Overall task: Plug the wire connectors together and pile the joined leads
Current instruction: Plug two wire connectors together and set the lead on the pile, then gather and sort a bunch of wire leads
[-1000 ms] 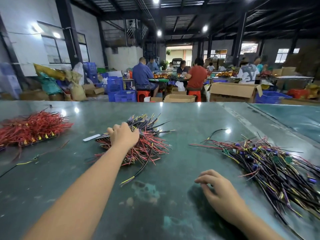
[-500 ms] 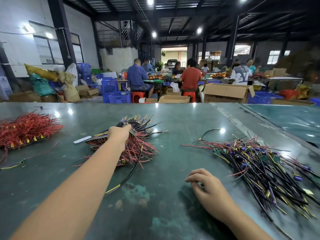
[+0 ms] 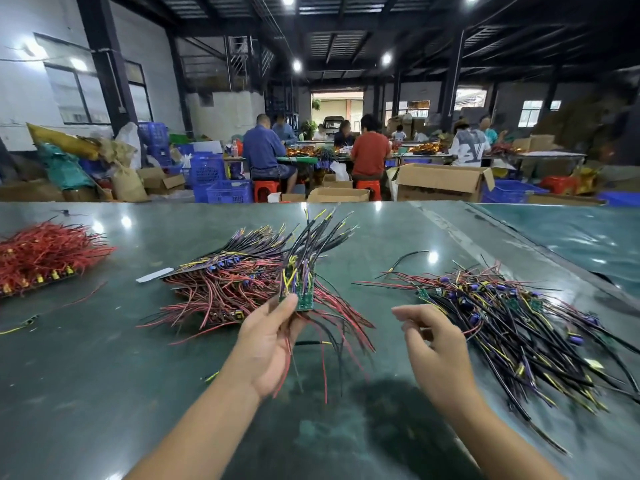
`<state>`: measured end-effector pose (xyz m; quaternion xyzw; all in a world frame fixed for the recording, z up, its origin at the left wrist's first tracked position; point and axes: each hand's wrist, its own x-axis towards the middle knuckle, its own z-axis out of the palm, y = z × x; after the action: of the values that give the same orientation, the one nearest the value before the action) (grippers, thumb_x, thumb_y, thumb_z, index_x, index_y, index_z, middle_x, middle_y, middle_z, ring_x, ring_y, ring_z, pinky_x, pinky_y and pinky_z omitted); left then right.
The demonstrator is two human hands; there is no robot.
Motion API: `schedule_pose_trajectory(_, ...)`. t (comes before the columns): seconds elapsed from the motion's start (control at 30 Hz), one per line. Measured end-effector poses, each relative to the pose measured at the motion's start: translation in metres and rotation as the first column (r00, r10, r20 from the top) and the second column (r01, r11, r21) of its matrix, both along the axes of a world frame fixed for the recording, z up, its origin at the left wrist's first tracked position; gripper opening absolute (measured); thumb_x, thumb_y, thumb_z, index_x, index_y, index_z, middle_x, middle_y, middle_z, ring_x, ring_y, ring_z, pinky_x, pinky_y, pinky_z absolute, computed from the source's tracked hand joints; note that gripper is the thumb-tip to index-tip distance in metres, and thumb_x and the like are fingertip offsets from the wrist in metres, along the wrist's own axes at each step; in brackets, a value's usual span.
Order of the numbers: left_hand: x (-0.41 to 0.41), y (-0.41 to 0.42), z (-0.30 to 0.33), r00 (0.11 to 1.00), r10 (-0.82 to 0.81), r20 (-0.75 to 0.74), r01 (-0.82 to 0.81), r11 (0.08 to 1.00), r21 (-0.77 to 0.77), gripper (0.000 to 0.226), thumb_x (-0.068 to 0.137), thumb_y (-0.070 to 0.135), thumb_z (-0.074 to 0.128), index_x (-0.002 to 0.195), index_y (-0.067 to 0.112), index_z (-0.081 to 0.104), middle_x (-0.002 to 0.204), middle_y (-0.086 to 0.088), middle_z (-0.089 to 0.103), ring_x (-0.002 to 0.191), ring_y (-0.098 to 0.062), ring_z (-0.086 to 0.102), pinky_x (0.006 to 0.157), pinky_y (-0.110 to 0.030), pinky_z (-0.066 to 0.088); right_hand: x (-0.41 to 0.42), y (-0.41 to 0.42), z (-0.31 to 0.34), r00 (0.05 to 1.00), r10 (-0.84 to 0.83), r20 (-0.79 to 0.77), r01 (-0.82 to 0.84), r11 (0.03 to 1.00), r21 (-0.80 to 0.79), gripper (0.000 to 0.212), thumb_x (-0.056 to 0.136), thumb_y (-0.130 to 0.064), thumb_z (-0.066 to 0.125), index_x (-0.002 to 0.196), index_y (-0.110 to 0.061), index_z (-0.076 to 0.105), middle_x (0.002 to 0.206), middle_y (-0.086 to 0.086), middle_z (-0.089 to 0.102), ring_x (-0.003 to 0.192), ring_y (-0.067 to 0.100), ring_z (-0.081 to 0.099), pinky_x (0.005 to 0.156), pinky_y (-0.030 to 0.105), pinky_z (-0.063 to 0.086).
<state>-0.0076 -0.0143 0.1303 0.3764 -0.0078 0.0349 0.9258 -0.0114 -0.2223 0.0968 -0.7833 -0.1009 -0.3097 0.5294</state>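
While the left hand [image 3: 268,344] holds a small bundle of leads [image 3: 300,271] up above the tabletop [image 3: 104,375], its fingers and thumb curled round the green boards at the bundle's base, the work looks to be somewhere in the middle. Black and yellow-tipped ends fan upward from that grip; red and black tails hang below the palm. The right hand [image 3: 434,344] hovers just beside it, holding nothing, fingers loosely bent, near the left edge of the right-hand heap.

3 heaps lie on the tabletop. A middle pile [image 3: 225,285], red and black with blue connectors, sits directly behind the lifted bundle; it may be the joined stack, though that is a guess. A darker heap [image 3: 512,317] with purple and yellow parts spreads to the right, likely stock not yet plugged. A red heap [image 3: 41,251] with yellow connectors lies well apart at the far left. 1 white strip [image 3: 154,274] touches the middle pile's left edge.

Individual leads are too many and too tangled to count. Much remains.
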Motion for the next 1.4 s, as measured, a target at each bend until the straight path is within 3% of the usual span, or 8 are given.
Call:
schedule_pose_trajectory(0.23,-0.014,-0.021,-0.019,0.996,-0.057,0.073,0.054,0.998,0.044,0.040,0.069,-0.002,0.061,0.109,0.001,0.056,0.096,-0.012,0.072,0.083,-0.016,0.071,0.068,-0.021,0.056,-0.019,0.025,0.015,0.999,-0.010,0.039,0.017,0.980,-0.199,0.013,0.085,-0.030,0.056,0.081,-0.029,0.068,0.086,-0.017,0.063,0.095,0.006,0.050,0.086,0.025,0.034)
schedule_pose_trajectory(0.37,-0.022,-0.034,-0.028,0.992,-0.036,0.118,0.026,0.996,0.084,0.032,0.067,-0.004,0.062,0.098,0.004,0.054,0.084,-0.007,0.072,0.074,-0.013,0.070,0.065,-0.020,0.055,-0.027,0.042,0.008,0.969,0.027,-0.246,-0.119,0.922,-0.369,0.042,0.075,-0.078,0.044,0.079,-0.040,0.061,0.094,-0.026,0.058,0.107,0.002,0.034,0.090,0.026,0.019)
schedule_pose_trajectory(0.6,-0.019,-0.033,-0.035,0.980,-0.127,0.155,0.115,0.990,0.080,0.033,0.069,-0.001,0.068,0.100,0.005,0.057,0.092,-0.009,0.072,0.085,-0.016,0.069,0.076,-0.023,0.055,-0.028,0.041,0.015,0.805,0.543,-0.240,-0.470,0.829,0.302,0.029,0.079,-0.037,0.062,0.086,-0.010,0.071,0.082,-0.005,0.064,0.082,0.005,0.055,0.080,0.024,0.042)
schedule_pose_trajectory(0.77,-0.016,-0.025,-0.026,0.974,-0.193,0.120,0.166,0.965,0.203,0.072,0.045,0.028,0.092,0.105,0.009,0.058,0.103,-0.008,0.068,0.093,-0.018,0.062,0.085,-0.031,0.045,-0.025,0.028,0.020,0.815,0.532,-0.230,-0.475,0.840,0.261,0.013,0.092,-0.008,0.054,0.096,-0.003,0.066,0.091,0.008,0.067,0.089,0.008,0.054,0.086,0.028,0.042)
schedule_pose_trajectory(0.93,-0.007,-0.003,-0.021,0.990,-0.093,0.102,0.080,0.990,0.119,0.026,0.071,0.009,0.069,0.096,0.010,0.060,0.089,-0.006,0.071,0.078,-0.017,0.068,0.073,-0.031,0.058,-0.023,0.018,0.019,0.806,0.465,-0.366,-0.456,0.882,0.116,0.013,0.094,-0.008,0.053,0.095,-0.004,0.065,0.092,0.006,0.062,0.090,0.011,0.053,0.087,0.029,0.039)
schedule_pose_trajectory(1.13,-0.009,-0.004,-0.026,0.997,-0.070,0.033,0.060,0.971,0.233,0.032,0.063,0.002,0.068,0.094,0.001,0.063,0.087,-0.008,0.073,0.076,-0.015,0.071,0.063,-0.027,0.058,-0.022,0.018,0.019,0.848,0.370,-0.380,-0.374,0.925,0.066,0.019,0.095,-0.017,0.054,0.076,-0.015,0.056,0.065,-0.005,0.043,0.062,0.007,0.037,0.058,0.020,0.030)
schedule_pose_trajectory(1.27,-0.010,-0.006,-0.026,0.993,-0.120,0.022,0.111,0.967,0.230,0.042,0.065,0.002,0.068,0.106,-0.001,0.059,0.098,-0.016,0.070,0.079,-0.021,0.071,0.066,-0.030,0.058,-0.023,0.020,0.018,0.837,0.386,-0.388,-0.377,0.920,0.102,0.011,0.094,-0.013,0.056,0.084,-0.010,0.059,0.063,-0.001,0.064,0.051,0.003,0.049,0.049,0.012,0.036)
schedule_pose_trajectory(1.4,-0.012,-0.012,-0.028,0.998,-0.054,0.030,0.042,0.952,0.304,0.049,0.064,0.002,0.069,0.112,-0.006,0.058,0.108,-0.021,0.067,0.088,-0.025,0.067,0.076,-0.036,0.059,-0.021,0.022,0.017,0.850,0.335,-0.407,-0.306,0.942,0.137,0.008,0.093,-0.014,0.058,0.086,-0.010,0.060,0.088,0.030,0.066,0.071,0.034,0.061,0.079,0.059,0.051)
